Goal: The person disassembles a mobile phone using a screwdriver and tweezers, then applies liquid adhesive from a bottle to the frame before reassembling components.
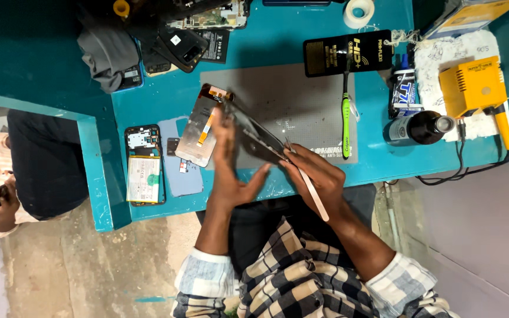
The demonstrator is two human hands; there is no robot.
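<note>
Left hand (231, 171): grasps the dark flat phone frame (257, 136) along its near edge, fingers stretched flat against it, over the near edge of the grey rubber work mat (301, 100).
Right hand (319, 176): clenched around a thin pale metal prying tool (313, 194), its tip meeting the frame's lower end, at the mat's near edge.
Phone frame: tilted on edge above the mat, lifted at its far end, held between both hands.
Silver display panel with orange flex strip (202, 126): lies at the mat's left edge, touching the frame's far end.
Opened phone body with pale battery (144, 165): left of the mat, on the teal table (148, 100), well apart from the hands.
Green-handled toothbrush (345, 112): on the mat's right edge, pointing away from the person.
Black flat packet (349, 53): beyond the mat's far right corner.
Dark bottle lying on its side (419, 128): right of the mat.
Yellow boxy tool unit (472, 85): further right of the mat, on a white cloth (443, 59).
Roll of white tape (359, 12): beyond the mat, past the packet.
Another person's hand (4, 203): far left of the mat, holding a dark phone.
</note>
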